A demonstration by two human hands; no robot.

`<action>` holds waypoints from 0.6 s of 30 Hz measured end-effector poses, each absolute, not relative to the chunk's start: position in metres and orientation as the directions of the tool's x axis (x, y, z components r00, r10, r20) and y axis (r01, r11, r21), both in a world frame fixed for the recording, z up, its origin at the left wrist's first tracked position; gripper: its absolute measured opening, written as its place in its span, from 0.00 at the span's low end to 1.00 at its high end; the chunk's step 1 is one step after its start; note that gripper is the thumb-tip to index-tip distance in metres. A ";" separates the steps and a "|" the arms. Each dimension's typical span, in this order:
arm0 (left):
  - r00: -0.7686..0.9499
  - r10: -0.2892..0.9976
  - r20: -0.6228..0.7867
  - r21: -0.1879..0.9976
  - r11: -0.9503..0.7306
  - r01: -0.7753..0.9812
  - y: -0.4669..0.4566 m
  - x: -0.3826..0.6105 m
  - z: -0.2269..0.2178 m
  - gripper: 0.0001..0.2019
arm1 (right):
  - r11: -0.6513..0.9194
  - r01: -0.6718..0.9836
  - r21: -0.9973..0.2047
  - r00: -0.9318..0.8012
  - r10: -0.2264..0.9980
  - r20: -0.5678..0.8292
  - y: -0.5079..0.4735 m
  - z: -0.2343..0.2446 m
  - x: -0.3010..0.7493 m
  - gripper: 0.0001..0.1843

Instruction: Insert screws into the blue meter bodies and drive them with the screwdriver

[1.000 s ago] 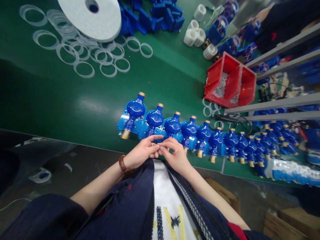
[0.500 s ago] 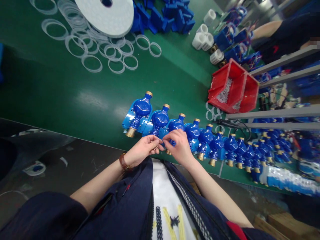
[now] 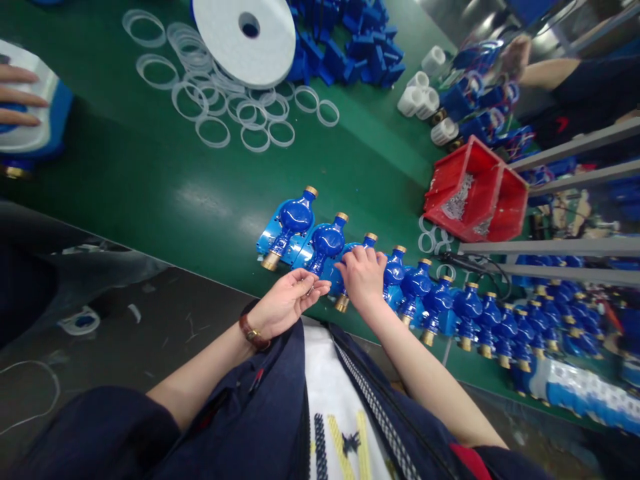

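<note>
A row of glossy blue water-meter-like bodies (image 3: pixel 296 216) with brass threaded ends runs along the table edge, each on a lighter blue housing. My left hand (image 3: pixel 290 300) is palm up before the second body (image 3: pixel 327 239), its fingers curled and thumb pressed in. Tiny dark bits show at those fingertips, too small to name. My right hand (image 3: pixel 364 275) reaches over the third body (image 3: pixel 371 240), fingers bent down and drawn together. Whatever is under its fingertips is hidden.
Clear plastic rings (image 3: pixel 213 131) lie by a white roll (image 3: pixel 270 47) and blue plastic parts (image 3: pixel 360 50). A red divided bin (image 3: pixel 440 187) holds small metal pieces. At left, another person's hand (image 3: pixel 20 97) rests on a white-and-blue unit (image 3: pixel 43 133). Grey rails (image 3: pixel 550 249) stand at right.
My right hand has parted from my left and moved right and up onto the third body. A co-worker's hand with a white-and-blue unit has appeared at left.
</note>
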State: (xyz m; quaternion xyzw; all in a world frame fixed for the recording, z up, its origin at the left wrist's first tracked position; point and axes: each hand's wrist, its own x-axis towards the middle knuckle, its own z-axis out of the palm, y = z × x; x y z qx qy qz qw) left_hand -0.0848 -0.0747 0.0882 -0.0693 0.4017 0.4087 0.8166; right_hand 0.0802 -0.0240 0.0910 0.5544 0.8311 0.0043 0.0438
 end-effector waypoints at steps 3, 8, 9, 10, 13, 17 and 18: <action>0.279 0.632 -0.723 0.211 0.586 -0.783 -0.079 -0.076 0.090 0.03 | 0.376 0.914 -0.154 -0.373 0.926 0.047 -0.048 0.112 0.073 0.11; 0.195 0.669 -0.717 0.269 0.524 -0.808 -0.086 -0.059 0.097 0.02 | 0.471 0.834 -0.288 -0.484 0.875 0.030 -0.081 0.116 0.061 0.09; 0.177 0.668 -0.723 0.286 0.522 -0.804 -0.087 -0.056 0.098 0.02 | 0.475 0.831 -0.291 -0.487 0.873 0.034 -0.084 0.114 0.061 0.09; 0.156 0.666 -0.729 0.303 0.518 -0.800 -0.088 -0.053 0.100 0.02 | 0.484 0.825 -0.292 -0.494 0.868 0.044 -0.085 0.112 0.062 0.09; 0.090 0.659 -0.747 0.343 0.497 -0.797 -0.089 -0.045 0.103 0.03 | 0.548 0.782 -0.297 -0.546 0.832 0.099 -0.085 0.110 0.070 0.09; -0.004 0.652 -0.758 0.376 0.432 -0.820 -0.093 -0.046 0.101 0.04 | 0.554 0.770 -0.316 -0.540 0.830 0.140 -0.065 0.104 0.082 0.11; -0.027 0.645 -0.764 0.383 0.420 -0.823 -0.095 -0.049 0.100 0.05 | 0.524 0.799 -0.295 -0.510 0.851 0.129 -0.057 0.099 0.084 0.11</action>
